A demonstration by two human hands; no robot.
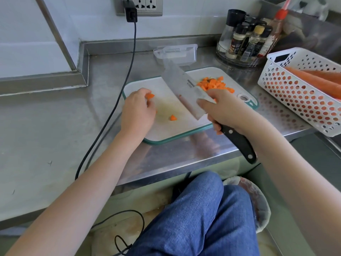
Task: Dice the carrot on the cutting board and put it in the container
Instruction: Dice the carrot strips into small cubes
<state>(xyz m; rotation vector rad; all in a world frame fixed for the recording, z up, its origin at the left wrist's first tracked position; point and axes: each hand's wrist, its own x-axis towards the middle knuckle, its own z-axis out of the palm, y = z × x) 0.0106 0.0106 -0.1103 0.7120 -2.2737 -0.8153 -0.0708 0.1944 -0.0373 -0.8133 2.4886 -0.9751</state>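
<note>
1. Spice jar labels [238, 45], 1 o'clock: blurred, unreadable.
2. Right hand [224, 109] grips steel chef's knife [184, 87], riveted black handle.
3. Left hand [137, 111] pinches carrot chunk [149, 96].
4. Diced carrot [214, 85] heaped at 1 o'clock on white cutting board [166, 130]; clear plastic container [177, 55] beyond, 12 o'clock.

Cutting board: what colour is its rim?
Teal, around the white cutting board; head view.

Noted: both forearms bare to the frame edge, no sleeves, watch or rings visible; left hand [137, 112] and right hand [224, 109] ungloved. Blue denim trousers (faded, lightly creased) worn.
</note>
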